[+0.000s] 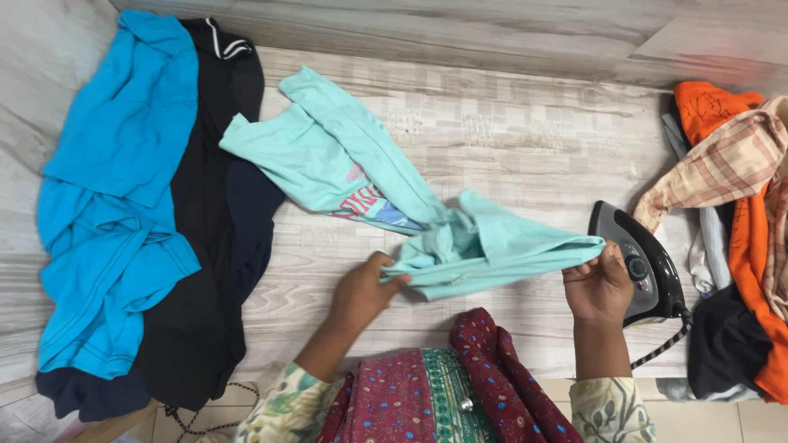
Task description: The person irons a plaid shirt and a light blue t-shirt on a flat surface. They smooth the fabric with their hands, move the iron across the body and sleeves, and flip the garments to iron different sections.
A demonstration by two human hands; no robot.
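Note:
A mint-green T-shirt (345, 156) with a printed front lies across the wood-patterned table (509, 131), bunched at its near end. My left hand (361, 289) pinches the bunched fabric near the middle. My right hand (597, 283) grips the other end of the same shirt, so the cloth is stretched between them just above the table.
A black iron (644, 262) stands right of my right hand, its cord trailing off the near edge. A bright blue garment (107, 205) lies over a black one (205, 271) at the left. A pile of orange, checked and dark clothes (739, 213) sits at the right.

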